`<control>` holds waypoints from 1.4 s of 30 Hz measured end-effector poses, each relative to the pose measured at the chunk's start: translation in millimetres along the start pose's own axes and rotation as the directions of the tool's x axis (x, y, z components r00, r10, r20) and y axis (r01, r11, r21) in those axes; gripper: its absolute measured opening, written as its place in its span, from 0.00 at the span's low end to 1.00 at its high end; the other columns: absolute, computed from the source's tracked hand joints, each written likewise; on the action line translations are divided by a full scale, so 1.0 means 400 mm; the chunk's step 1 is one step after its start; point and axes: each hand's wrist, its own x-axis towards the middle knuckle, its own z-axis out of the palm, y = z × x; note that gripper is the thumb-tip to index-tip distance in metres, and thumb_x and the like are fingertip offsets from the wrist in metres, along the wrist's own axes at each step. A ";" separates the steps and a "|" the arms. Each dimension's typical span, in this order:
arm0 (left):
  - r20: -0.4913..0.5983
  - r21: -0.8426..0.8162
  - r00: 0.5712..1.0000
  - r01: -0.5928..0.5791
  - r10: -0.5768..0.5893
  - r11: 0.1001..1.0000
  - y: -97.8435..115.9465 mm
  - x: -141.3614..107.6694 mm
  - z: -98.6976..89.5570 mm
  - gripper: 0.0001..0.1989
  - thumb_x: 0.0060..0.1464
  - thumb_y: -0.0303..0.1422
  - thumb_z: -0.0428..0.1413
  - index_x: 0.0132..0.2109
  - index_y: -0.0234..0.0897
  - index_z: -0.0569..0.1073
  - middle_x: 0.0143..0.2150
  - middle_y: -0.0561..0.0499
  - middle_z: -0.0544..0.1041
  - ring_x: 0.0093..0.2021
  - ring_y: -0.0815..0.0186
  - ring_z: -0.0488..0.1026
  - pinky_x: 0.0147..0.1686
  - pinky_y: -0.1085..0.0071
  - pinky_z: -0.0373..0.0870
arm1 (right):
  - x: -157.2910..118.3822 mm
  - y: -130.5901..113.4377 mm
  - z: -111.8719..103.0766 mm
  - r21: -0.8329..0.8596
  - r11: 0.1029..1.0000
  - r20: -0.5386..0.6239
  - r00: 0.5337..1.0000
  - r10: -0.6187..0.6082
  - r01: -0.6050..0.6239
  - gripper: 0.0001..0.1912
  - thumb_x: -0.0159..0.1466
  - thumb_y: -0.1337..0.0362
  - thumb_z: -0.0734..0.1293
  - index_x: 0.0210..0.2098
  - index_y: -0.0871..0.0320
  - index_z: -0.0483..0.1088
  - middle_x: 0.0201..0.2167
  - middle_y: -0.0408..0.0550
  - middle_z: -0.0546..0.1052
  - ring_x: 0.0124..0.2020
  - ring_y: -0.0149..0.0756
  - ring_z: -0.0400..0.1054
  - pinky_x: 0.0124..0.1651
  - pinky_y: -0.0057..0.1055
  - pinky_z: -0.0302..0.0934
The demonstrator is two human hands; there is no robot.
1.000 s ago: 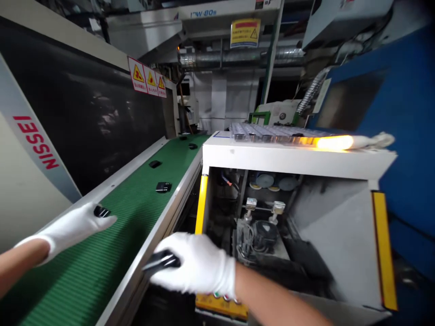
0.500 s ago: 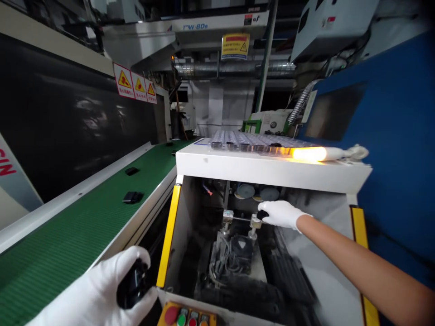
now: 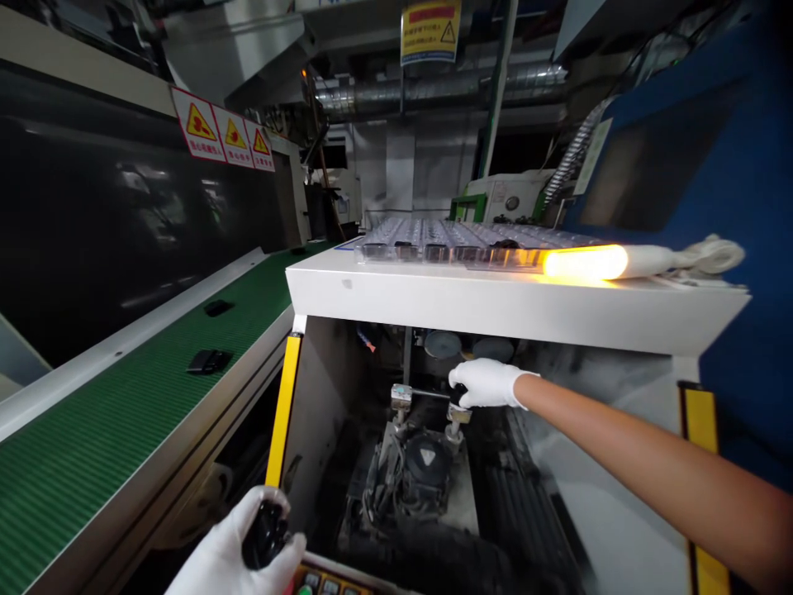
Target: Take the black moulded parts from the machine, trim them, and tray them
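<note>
My left hand [image 3: 239, 549], in a white glove, is wrapped round a glossy black part [image 3: 265, 533] at the lower left, beside the button panel [image 3: 328, 585]. Inside the machine opening, my gloved right hand [image 3: 486, 383] pinches a small black part [image 3: 458, 395] at the right metal block [image 3: 459, 413] of the fixture. The left block [image 3: 401, 397] has nothing on it. A thin rod runs between the two blocks. Whether the black part touches the right block is hard to tell.
Black parts [image 3: 209, 361] lie on the green conveyor [image 3: 117, 405] at left. A clear tray [image 3: 372, 252] and a glowing lamp [image 3: 586, 263] rest on the white machine top [image 3: 402, 289]. Yellow strips [image 3: 284, 409] flank the opening; two round wheels [image 3: 442, 343] sit deeper inside.
The view has shifted, with the machine top appearing larger. My left hand with its black part is lower, nearer the button panel. My right hand has come closer to the right block.
</note>
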 end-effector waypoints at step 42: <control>0.400 -0.499 0.901 0.369 -0.169 0.784 0.001 0.036 0.118 0.19 0.47 0.47 0.61 0.37 0.39 0.64 0.25 0.61 0.62 0.26 0.72 0.59 0.28 0.75 0.58 | 0.035 -0.110 0.237 0.912 0.366 -0.407 0.527 0.746 0.187 0.42 0.54 0.58 0.68 0.65 0.59 0.53 0.40 0.49 0.78 0.41 0.38 0.72 0.50 0.38 0.66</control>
